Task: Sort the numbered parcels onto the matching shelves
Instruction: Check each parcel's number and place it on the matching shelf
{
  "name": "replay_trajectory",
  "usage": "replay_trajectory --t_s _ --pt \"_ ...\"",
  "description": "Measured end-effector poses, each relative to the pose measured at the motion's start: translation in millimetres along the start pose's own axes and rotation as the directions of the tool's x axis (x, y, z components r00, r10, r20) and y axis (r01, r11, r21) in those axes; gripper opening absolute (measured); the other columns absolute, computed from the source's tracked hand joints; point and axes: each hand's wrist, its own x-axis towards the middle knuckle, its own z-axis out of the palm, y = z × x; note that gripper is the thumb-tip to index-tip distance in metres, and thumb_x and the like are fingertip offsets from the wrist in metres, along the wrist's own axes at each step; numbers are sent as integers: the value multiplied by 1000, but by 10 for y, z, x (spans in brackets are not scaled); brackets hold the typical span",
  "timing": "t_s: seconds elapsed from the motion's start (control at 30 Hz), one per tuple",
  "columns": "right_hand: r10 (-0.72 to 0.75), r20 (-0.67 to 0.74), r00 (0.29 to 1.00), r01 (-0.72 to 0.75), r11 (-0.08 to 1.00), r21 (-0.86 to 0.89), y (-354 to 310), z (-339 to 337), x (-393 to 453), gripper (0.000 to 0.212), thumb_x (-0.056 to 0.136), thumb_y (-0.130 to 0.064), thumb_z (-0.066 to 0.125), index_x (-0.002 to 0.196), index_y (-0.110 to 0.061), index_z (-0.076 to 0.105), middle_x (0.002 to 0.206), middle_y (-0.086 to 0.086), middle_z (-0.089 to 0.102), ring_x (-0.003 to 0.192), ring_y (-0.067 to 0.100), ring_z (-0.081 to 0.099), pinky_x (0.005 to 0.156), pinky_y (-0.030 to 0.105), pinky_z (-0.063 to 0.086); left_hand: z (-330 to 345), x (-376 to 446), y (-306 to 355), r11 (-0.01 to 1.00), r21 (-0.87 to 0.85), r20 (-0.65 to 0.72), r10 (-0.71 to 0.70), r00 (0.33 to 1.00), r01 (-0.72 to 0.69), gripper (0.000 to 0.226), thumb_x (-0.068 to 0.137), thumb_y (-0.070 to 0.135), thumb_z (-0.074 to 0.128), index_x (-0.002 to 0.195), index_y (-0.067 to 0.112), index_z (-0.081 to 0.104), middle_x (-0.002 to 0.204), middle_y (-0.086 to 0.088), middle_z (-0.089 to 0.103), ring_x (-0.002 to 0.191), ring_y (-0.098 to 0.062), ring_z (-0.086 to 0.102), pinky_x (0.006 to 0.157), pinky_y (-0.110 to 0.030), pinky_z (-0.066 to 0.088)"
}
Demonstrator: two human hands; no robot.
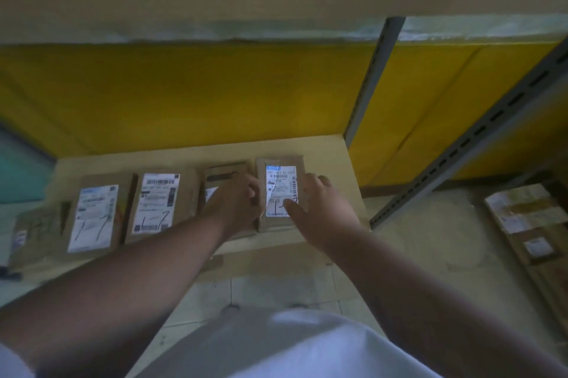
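White shirt (292,344) fills lower frame. Left hand (236,202) hides third parcel (226,174), grip unclear. Right hand (319,208) fingers spread flat on rightmost parcel (279,190), mid-frame shelf (335,159).

A yellow panel (184,94) backed the rack, grey slotted uprights (373,79) rose at its right corners, and pale floor tiles (430,224) lay beneath.

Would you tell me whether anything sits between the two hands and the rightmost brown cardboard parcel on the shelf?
Nothing visible does. The left hand and right hand already touch the rightmost brown cardboard parcel, which lies on the beige shelf board beside other labelled parcels.
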Motion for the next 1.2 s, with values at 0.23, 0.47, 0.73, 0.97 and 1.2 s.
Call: replay_trajectory --t_s 0.23,0.47,0.73,0.97,1.2 --pt "-333 112 936 323 941 100 -205 101 -91 46 90 -48 60 129 -24 53 124 2 58 107 24 61 87 37 52 66 -1005 -207 961 -159 -259 -261 930 225 37 77 22 81 110 23 65 95 10 62 77 -15 64 82 -31 52" --pt "-704 235 670 677 710 197 -1309 646 -750 47 88 -54 53 124 -24 55 120 0 60 101 14 57 76 24 40 -122 -2657 -734 902 -142 -411 -429 804 409 44 80 28 81 118 31 61 105 14 57 80 -7 61 64 -8 39" --pt "-888 319 332 842 431 324 -2800 1466 -1765 48 91 -47 62 133 -24 52 129 -3 53 114 14 55 89 28 47 -393 -4335 -1676 756 -358 -556 -644 526 548 51 83 36 79 129 28 57 108 12 56 84 -1 57 71 -16 48" --pt "-935 314 166 890 279 360 -4061 2181 -2523 42 91 -37 64 126 -17 59 127 1 54 115 17 54 94 27 42 -1002 -5544 -2542 604 -573 -513 -792 332 554 49 82 36 81 124 32 56 112 10 59 85 -4 63 68 -14 46" --pt "-920 335 203 890 316 328 -5115 2712 -2283 40 91 -38 67 126 -21 59 128 -3 54 110 13 53 86 23 41 -1663 -5591 -3540 539 -685 -479 -840 254 490 43 84 38 79 119 42 56 110 16 58 86 -1 62 70 -19 48"
